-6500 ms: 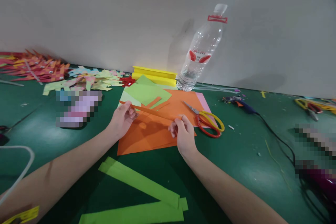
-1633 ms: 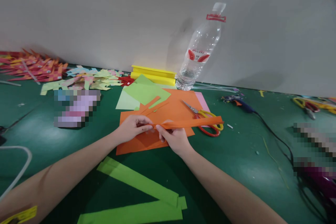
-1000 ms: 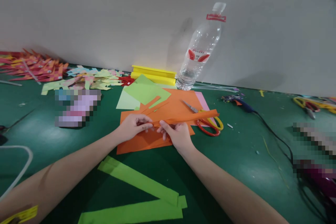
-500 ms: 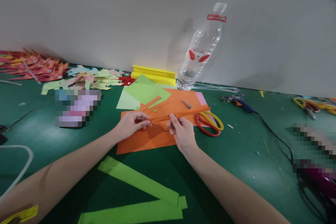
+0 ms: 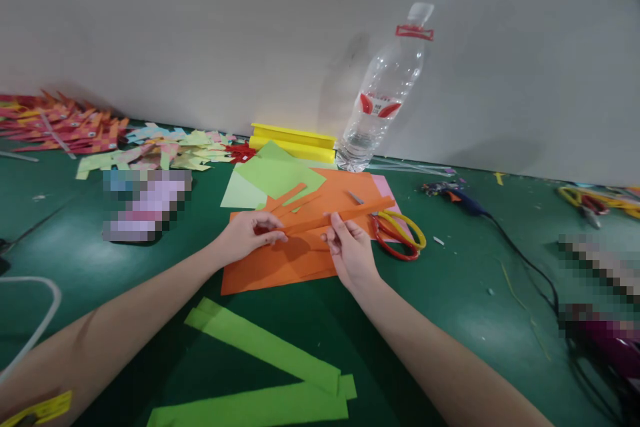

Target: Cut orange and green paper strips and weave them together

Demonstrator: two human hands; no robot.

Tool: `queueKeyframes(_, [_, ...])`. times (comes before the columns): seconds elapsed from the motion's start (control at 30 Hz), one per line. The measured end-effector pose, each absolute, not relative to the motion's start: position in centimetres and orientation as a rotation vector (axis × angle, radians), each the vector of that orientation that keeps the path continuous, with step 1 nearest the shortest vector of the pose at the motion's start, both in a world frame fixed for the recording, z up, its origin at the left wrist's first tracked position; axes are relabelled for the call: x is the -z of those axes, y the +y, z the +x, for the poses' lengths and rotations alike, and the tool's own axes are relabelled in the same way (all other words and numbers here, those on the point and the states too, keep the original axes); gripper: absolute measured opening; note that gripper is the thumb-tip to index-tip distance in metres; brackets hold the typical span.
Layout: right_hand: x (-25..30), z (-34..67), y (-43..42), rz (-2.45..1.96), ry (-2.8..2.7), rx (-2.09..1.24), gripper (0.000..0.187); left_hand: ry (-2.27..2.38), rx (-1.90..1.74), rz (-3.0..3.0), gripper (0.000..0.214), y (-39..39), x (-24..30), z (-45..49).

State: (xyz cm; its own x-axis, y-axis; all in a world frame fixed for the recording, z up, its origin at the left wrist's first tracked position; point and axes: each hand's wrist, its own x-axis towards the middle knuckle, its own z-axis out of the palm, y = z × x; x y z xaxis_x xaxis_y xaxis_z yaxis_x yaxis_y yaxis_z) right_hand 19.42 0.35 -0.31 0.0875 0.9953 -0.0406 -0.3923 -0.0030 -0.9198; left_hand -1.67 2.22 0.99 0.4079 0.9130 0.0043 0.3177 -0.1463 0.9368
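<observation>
A long orange paper strip (image 5: 313, 219) stretches between my hands, slanting up to the right. My left hand (image 5: 250, 235) pinches its left end. Farther along, my right hand (image 5: 351, 247) grips the strip between thumb and fingers, and the free end sticks out beyond it. Under both hands lie orange paper sheets (image 5: 260, 270), with cut orange strips (image 5: 295, 197) on top. Just right of my right hand rest scissors (image 5: 400, 240) with red and yellow handles, their blades partly hidden by the strip.
Green paper strips (image 5: 270, 340) lie in front of me. Behind the sheets stand a water bottle (image 5: 383, 87) and a yellow folded piece (image 5: 295, 143). Paper scraps (image 5: 170, 147) and a phone (image 5: 153, 207) are at left. A glue gun (image 5: 460, 200) with its cord lies at right.
My right hand has shifted slightly right along the strip, and its thumb sits a little higher. The strip's far end has dipped left a little. My left hand keeps its pinch.
</observation>
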Motion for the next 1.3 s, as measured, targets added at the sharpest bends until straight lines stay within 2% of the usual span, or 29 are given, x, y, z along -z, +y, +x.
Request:
queueKeyframes(0.23, [0.4,19.4,0.4,-0.970,-0.838,-1.312,0.032,1.044,-0.757,1.684,0.019,2.5,0.0,-2.0])
queueKeyframes(0.5, [0.5,19.2,0.1,-0.979,-0.917,-1.320,0.035,1.024,-0.699,2.062,0.020,2.4,-0.4,-2.1])
queueKeyframes(0.63, [0.4,19.1,0.0,-0.985,-0.972,-1.342,0.036,1.018,-0.674,2.070,0.025,2.2,-0.8,-1.9])
queueKeyframes(0.93, [0.4,19.7,0.6,-0.847,-0.754,-1.405,0.028,1.082,-0.682,1.955,0.027,2.5,-0.6,-2.2])
queueKeyframes(1.3, [0.2,19.8,0.7,-0.798,-0.628,-1.457,0.030,1.039,-0.635,2.124,0.023,3.4,-1.0,-3.6])
